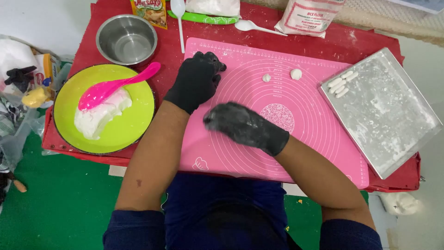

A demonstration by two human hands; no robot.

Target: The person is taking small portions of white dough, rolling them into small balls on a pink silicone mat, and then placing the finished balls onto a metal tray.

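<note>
Dough under gloved hands on the pink mat [314, 134]

Soft, sticky stuff: right hand [245, 127] presses flat, fingers spread; left hand [196, 81] curled shut, contents hidden; pinch gently.

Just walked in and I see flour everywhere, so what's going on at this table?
A person in black gloves is working white dough on a pink mat. The right hand, dusted white, lies flat on the mat; the left hand is curled beside it, and whether it holds anything cannot be told. Two dough balls sit on the mat, and a few shaped pieces lie on a floured tray. More dough rests in a green plate under a pink spoon.
</note>
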